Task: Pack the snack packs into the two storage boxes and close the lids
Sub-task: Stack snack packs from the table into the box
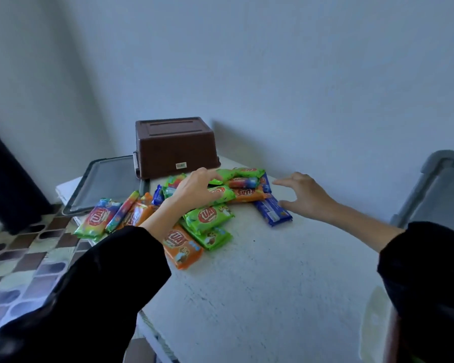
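Snack packs [210, 218] lay heaped on a white table [273, 271], in front of a closed brown box [172, 146]. The left hand [197, 188] pressed curled fingers onto a green pack [222, 193]; the right hand [303, 196] hovered beside a blue pack [273, 213], fingers spread. A grey lid [104, 183] lay flat to the left.

White table [260, 284] carries snack packs [207, 218], brown box [173, 150], grey lid [102, 184].
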The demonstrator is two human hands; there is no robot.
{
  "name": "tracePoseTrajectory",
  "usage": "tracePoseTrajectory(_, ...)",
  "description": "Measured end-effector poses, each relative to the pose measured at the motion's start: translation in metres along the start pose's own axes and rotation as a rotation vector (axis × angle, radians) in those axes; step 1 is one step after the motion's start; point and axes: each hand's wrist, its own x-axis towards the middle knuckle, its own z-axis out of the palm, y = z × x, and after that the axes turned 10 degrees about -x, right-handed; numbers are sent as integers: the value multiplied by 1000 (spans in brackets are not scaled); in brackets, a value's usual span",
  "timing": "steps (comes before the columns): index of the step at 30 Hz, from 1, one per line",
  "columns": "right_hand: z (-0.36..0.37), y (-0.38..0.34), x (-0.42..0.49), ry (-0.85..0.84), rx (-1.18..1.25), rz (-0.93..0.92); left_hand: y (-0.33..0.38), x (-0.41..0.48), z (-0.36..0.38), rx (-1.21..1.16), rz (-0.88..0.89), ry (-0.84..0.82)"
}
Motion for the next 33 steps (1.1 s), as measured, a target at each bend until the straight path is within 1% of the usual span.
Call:
tracePoseTrajectory(4,40,7,44,-122,-28,27,-22,31,16,5,-92,-76)
tracePoseTrajectory(6,60,11,56,-193,-55,48,-32,41,28,28,-137,-132)
tracePoseTrajectory(8,77,15,62,-231,-47,90,-39,46,40,38,-158,-183)
tracePoseTrajectory(11,95,21,63,-262,-65,156,-46,50,50,49,-140,-166)
tracePoseTrajectory(14,97,22,64,-302,-64,188,-45,51,47,70,-115,-146)
tracePoseTrajectory(17,92,21,54,-431,-91,219,-41,47,44,163,-86,-178)
tracePoseTrajectory(20,87,20,33,-538,-121,177,-38,37,46,264,-76,-223)
tracePoseTrajectory(22,83,18,21,-530,-121,144,-38,33,49,274,-68,-211)
tracePoseTrajectory(25,83,14,17,-460,-102,109,-36,29,52,228,-71,-180)
tracePoseTrajectory(28,78,11,19,-439,-104,93,-26,26,47,172,-78,-95)
tracePoseTrajectory(33,43,16,9,-382,-22,95,-4,16,36,145,-35,-50)
